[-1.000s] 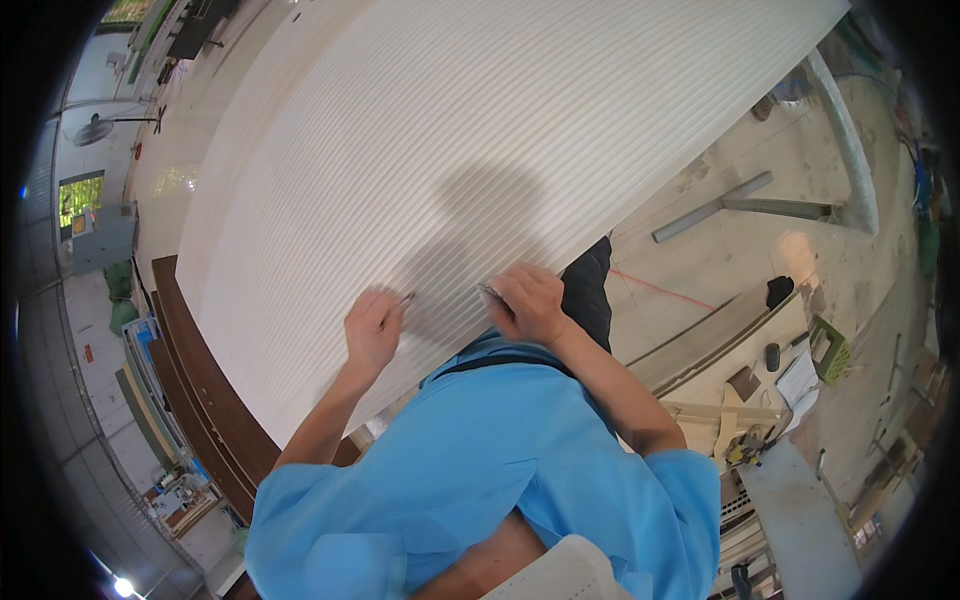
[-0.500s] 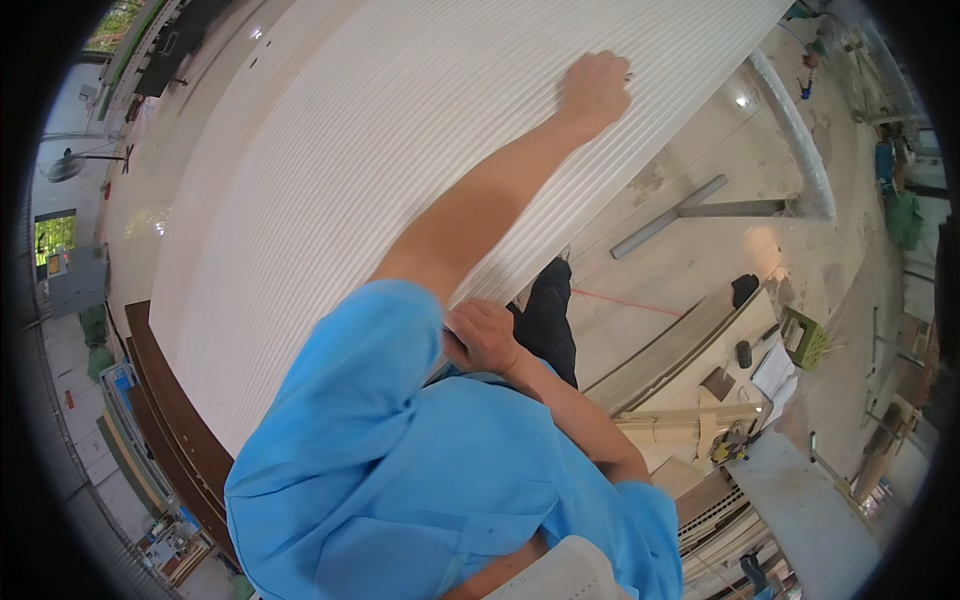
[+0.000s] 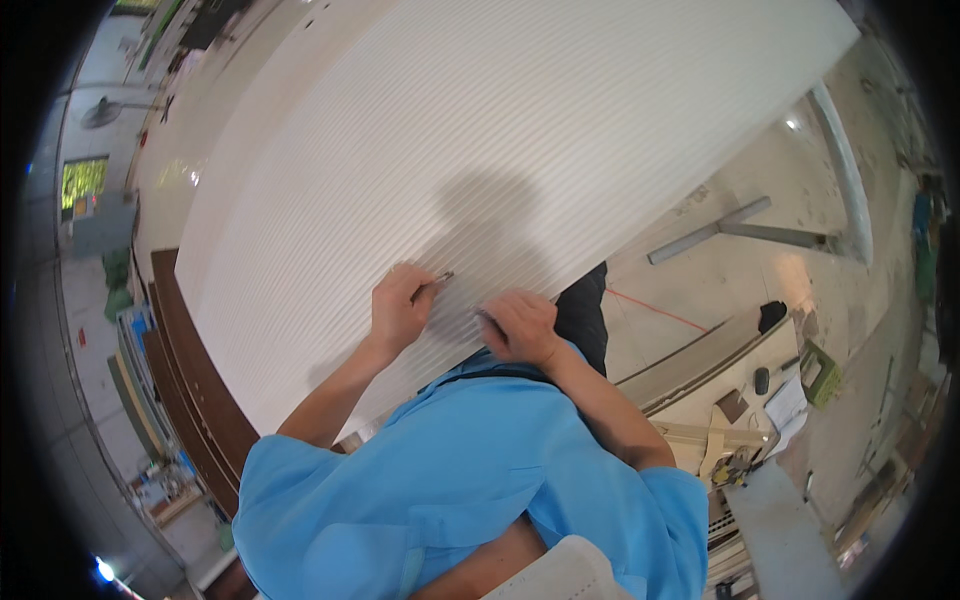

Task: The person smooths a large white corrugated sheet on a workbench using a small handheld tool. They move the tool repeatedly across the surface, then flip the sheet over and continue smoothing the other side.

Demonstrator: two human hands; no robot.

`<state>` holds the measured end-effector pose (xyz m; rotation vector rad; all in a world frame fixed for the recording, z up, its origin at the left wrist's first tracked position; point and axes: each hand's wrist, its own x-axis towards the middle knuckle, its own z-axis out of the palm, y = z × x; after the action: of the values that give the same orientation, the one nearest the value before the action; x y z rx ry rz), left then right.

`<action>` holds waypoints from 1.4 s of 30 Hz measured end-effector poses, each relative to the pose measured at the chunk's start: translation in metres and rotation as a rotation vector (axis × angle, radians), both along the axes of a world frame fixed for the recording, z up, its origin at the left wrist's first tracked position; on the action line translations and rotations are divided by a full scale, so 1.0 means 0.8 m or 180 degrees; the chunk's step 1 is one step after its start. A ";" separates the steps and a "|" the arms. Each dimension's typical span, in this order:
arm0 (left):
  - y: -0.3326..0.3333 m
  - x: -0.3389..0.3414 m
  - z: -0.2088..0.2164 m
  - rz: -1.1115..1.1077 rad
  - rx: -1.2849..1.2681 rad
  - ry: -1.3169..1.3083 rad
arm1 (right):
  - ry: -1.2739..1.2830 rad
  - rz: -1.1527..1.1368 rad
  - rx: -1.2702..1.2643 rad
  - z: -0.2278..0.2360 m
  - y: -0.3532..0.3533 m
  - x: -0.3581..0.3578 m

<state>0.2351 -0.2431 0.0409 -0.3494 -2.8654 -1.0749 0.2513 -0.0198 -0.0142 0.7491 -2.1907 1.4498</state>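
A large white panel [image 3: 330, 190] with fine parallel grooves spreads before me, reaching up to my body. Over its near part, my left hand [image 3: 398, 305] is closed in a pinch. A small, thin, dark metallic-looking piece [image 3: 446, 277] sticks out from its fingertips; its kind is too small to tell. Just to the right, near the panel's front edge, my right hand [image 3: 522, 325] is curled with the fingers drawn in, slightly blurred. Something dark shows at its thumb side, but I cannot make out what it is. The hands are apart, and a shadow falls on the grooves beyond them.
Brown boards [image 3: 190, 370] stand along the panel's left side. To the right are a grey metal frame leg [image 3: 712, 230] and a bench [image 3: 735, 385] with papers, a dark mouse-shaped object [image 3: 762, 380] and a green crate [image 3: 822, 375]. A fan [image 3: 102, 112] stands far left.
My left hand has come back from far across the panel to near my body. My right hand has moved slightly right, over the panel's near part. The view has shifted.
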 end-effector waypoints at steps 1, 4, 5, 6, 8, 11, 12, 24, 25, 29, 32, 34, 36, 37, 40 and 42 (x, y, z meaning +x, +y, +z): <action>-0.006 0.003 0.003 0.0413 0.0007 -0.0344 | -0.0013 -0.0001 0.0065 0.000 0.000 0.000; 0.005 -0.021 -0.003 0.0902 0.0477 -0.0496 | -0.0008 -0.0041 0.0106 0.002 0.000 0.000; 0.012 -0.031 -0.005 0.0869 0.0624 -0.0432 | -0.0016 -0.0039 0.0100 0.003 0.001 0.001; 0.018 -0.039 -0.006 0.0832 0.0811 -0.0339 | -0.0044 -0.0022 0.0143 0.004 0.001 0.001; 0.028 -0.050 -0.007 0.0674 0.0540 -0.0356 | -0.0079 -0.0032 0.0155 0.005 0.002 0.002; 0.043 -0.055 -0.009 0.0517 0.0244 -0.0181 | -0.0102 0.0033 0.0213 0.004 0.002 0.003; 0.050 -0.060 -0.012 0.0472 0.0190 -0.0054 | -0.0017 -0.0018 0.0229 0.003 0.002 0.002; 0.375 -0.365 -0.034 -0.0494 0.0056 0.1047 | -0.0003 0.0001 0.0257 0.004 0.005 0.006; 0.395 -0.384 -0.034 -0.0646 0.0123 0.0978 | -0.0033 0.0031 0.0206 0.006 0.005 0.006; 0.370 -0.377 -0.054 -0.0846 -0.0157 0.0823 | -0.0145 0.0109 0.0341 0.010 0.008 0.006; 0.234 -0.264 -0.058 -0.0977 -0.0115 0.1499 | -0.0174 0.0185 0.0383 0.010 0.010 0.005; 0.121 -0.152 -0.043 -0.0397 0.0020 0.0536 | -0.0106 0.0204 0.0318 0.008 0.010 0.005; 0.021 -0.048 -0.022 -0.0043 -0.0288 0.0504 | -0.0046 0.0214 0.0224 0.005 0.009 0.004; -0.020 -0.007 -0.011 -0.0030 -0.0485 0.0582 | -0.0014 0.0229 0.0204 0.004 0.008 0.003; -0.079 0.052 -0.003 0.0356 -0.0482 0.0341 | 0.0074 0.0154 0.0134 0.001 0.004 0.002; -0.068 0.037 -0.014 0.0296 -0.0445 0.0314 | 0.0089 0.0106 0.0137 0.000 0.003 0.002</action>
<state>0.2647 -0.2977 0.0297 -0.2655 -2.8443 -0.8210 0.2530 -0.0176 -0.0141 0.8193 -2.2045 1.4037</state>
